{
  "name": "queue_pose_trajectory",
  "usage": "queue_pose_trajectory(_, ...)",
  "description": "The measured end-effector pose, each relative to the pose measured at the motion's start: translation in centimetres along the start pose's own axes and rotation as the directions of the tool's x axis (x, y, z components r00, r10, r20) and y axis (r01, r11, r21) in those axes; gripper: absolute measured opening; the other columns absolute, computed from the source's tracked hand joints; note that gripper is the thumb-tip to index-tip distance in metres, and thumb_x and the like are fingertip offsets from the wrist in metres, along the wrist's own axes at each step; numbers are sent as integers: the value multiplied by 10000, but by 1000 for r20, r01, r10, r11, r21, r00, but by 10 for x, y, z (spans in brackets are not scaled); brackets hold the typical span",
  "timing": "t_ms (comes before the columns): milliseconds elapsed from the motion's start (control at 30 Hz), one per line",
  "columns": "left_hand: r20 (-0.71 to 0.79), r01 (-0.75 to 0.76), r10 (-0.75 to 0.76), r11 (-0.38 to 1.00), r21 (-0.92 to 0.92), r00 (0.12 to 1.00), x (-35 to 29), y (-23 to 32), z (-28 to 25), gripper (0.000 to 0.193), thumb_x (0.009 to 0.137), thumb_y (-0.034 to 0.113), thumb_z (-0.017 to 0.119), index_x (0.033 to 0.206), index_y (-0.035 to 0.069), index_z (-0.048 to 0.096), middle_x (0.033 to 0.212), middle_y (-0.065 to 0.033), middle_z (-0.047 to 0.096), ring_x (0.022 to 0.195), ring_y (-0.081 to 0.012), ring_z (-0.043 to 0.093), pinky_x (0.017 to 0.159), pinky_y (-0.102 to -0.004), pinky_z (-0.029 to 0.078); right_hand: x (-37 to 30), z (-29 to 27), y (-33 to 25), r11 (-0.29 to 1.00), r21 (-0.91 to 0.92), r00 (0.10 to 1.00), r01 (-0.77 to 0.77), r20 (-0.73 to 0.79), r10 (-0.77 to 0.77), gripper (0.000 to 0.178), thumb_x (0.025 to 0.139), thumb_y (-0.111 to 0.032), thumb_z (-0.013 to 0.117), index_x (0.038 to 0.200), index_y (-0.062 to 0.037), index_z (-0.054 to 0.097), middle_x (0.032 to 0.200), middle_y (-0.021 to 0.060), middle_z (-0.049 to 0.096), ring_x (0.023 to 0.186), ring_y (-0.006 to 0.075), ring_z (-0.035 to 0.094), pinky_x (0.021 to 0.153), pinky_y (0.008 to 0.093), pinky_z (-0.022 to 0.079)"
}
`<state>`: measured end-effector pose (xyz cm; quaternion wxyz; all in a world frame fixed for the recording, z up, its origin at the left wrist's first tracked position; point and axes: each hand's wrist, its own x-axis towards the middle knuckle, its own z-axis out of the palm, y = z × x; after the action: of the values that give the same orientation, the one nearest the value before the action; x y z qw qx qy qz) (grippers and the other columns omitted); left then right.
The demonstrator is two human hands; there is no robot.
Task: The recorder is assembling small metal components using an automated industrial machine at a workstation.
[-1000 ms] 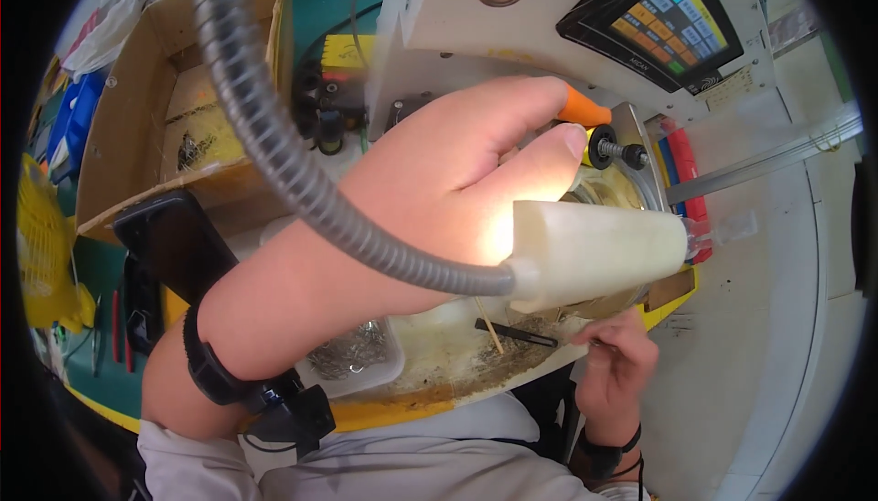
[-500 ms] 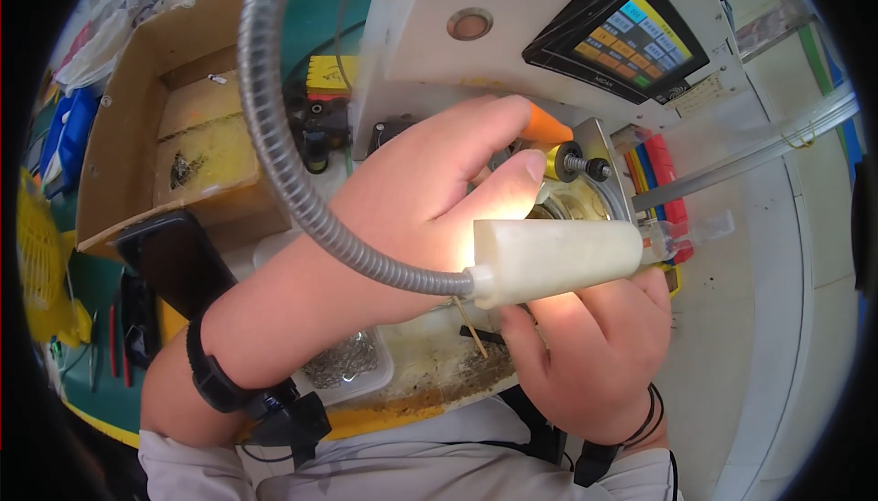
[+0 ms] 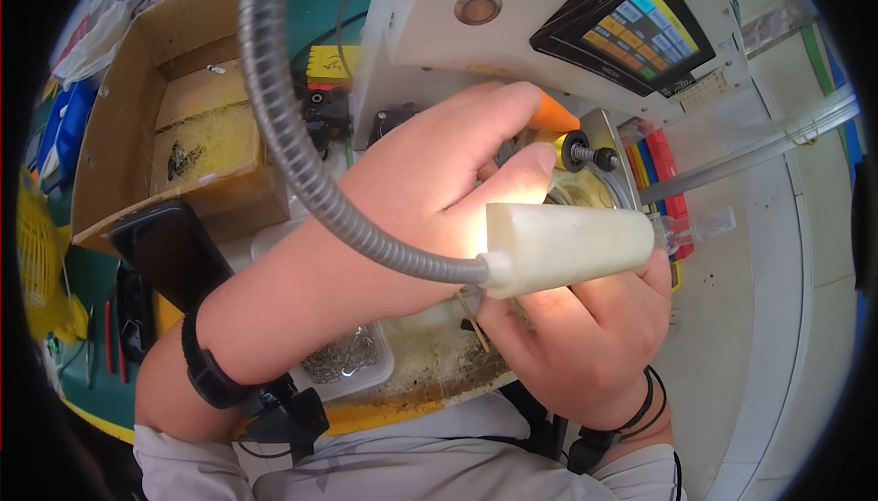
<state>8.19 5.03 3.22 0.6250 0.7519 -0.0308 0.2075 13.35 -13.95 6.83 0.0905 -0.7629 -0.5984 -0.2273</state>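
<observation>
My left hand [image 3: 439, 158] reaches across to the machine, an orange finger cot [image 3: 555, 115] on one fingertip. Its thumb and fingers curl inward beside a yellow-and-black spool-like part [image 3: 574, 150] with a spring on its shaft; anything between them is hidden. A pale cylindrical work lamp [image 3: 572, 247] on a flexible metal arm [image 3: 283, 126] covers the space between my hands. Under the lamp, my right hand [image 3: 599, 332] has its fingers bent and closed, with the tips partly hidden. A thin wooden stick [image 3: 474, 323] lies near its thumb.
A white machine housing [image 3: 430, 34] carries a touch screen [image 3: 640, 32] and a round button [image 3: 478, 8]. At left are a cardboard box [image 3: 101, 162] and a black phone-like device [image 3: 169, 249]. A clear tub [image 3: 380, 364] of small metal pieces sits below my left forearm.
My right hand has shifted slightly up and left, its thumb now closer to the stick. The lamp, machine and left hand sit a little differently in view.
</observation>
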Motion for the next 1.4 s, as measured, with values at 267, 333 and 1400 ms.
queue_pose_trajectory(267, 20, 36, -36, 999, -15, 999, -1, -1, -1, 350, 1101, 187, 476, 1387, 16, 587, 1192, -59, 653, 973, -88, 593, 862, -268, 493, -1, -2, -2, 1000, -28, 1000, 9, -19, -9, 394, 652, -138, 868, 1041, -129, 810, 889, -11, 702, 804, 213, 660, 807, 383, 460)
queue_pose_trajectory(333, 13, 6, -6, 1000, 6, 1000, 0, -5, 0, 356, 1101, 192, 479, 1392, 14, 581, 1214, -63, 651, 975, -92, 594, 865, -274, 497, -1, -1, -1, 999, -32, 1000, 14, -16, -14, 389, 649, -140, 867, 1035, -134, 813, 889, -15, 702, 800, 210, 659, 805, 380, 458)
queue_pose_trajectory(1400, 1, 3, -3, 991, -136, 1000, -2, -11, 6, 403, 1110, 193, 530, 1463, 0, 518, 1014, -55, 716, 853, -64, 665, 728, -242, 538, -2, 16, 8, 990, -93, 975, 107, -187, -122, 160, 688, -187, 745, 843, -223, 733, 835, -88, 685, 583, 87, 489, 619, 335, 222)
